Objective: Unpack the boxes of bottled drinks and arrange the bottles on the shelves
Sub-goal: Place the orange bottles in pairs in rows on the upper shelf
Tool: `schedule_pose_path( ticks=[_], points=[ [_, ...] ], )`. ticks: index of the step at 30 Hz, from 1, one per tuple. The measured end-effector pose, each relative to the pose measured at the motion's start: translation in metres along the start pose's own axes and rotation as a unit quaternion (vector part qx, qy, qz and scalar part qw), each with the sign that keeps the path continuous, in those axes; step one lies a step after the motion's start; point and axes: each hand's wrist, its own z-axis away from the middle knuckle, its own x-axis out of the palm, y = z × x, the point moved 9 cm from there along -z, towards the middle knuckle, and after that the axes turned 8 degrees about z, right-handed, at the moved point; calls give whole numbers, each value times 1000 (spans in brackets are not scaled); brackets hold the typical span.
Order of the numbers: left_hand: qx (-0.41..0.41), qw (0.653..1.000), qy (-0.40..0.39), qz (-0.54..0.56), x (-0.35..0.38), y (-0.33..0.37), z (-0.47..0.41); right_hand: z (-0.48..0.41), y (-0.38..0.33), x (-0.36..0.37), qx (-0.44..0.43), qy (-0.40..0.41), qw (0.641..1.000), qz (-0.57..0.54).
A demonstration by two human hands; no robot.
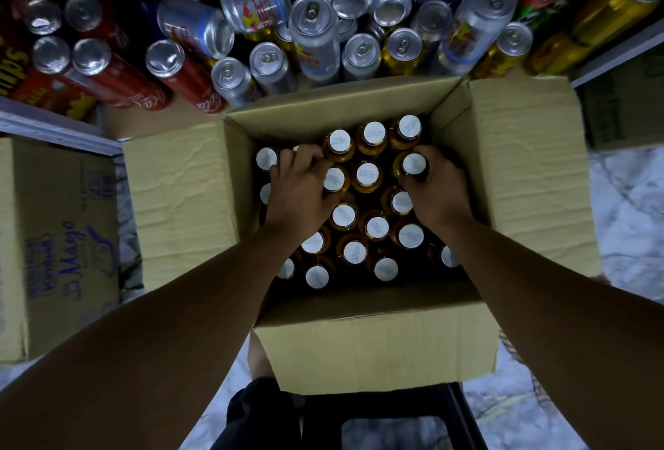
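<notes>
An open cardboard box (377, 345) stands in front of me with all flaps spread. It is packed with several amber bottles with white caps (370, 173). My left hand (305, 184) reaches into the left half of the box, fingers curled over a bottle whose cap is hidden beneath them. My right hand (436, 187) is curled around the neck of a white-capped bottle (414, 164) near the box's right wall. Both forearms stretch in from the bottom corners.
A shelf beyond the box holds several red cola cans (179, 79) on the left and silver-blue energy drink cans (316, 36) in the middle, with yellow cans (611, 8) at right. A printed carton (61, 248) sits at left. The box rests on a dark stool (395, 417) over marble floor (628, 212).
</notes>
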Motion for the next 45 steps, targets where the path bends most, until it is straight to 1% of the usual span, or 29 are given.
schedule_pose_path(
  ticks=[2,4,7,9,11,17,21,27,31,37,45],
  points=[
    [-20,999,-3,46,-7,-1,3,9,-7,-7,-27,14,999,-10],
    [-36,993,-5,115,-14,0,4,18,-11,-13,-45,20,998,-31],
    [-70,972,-21,225,-32,7,8,31,-19,-24,-55,27,996,-57],
    [-102,959,-27,263,-45,15,12,40,-28,-35,-68,39,995,-62],
    [-112,953,-10,283,-58,23,17,50,-38,-47,-75,49,993,-71],
    [-83,935,80,336,-115,60,19,82,-72,-96,-92,90,984,-123],
    [-76,911,112,389,-158,88,18,104,-104,-137,-117,104,976,-153],
    [-55,884,161,436,-247,148,21,142,-166,-206,-164,112,961,-195],
    [-43,862,153,482,-309,192,25,170,-211,-254,-190,127,946,-230],
    [-17,854,171,491,-417,258,29,216,-293,-338,-239,134,929,-250],
    [29,842,219,492,-587,333,35,283,-423,-470,-308,158,907,-242]
  ],
)
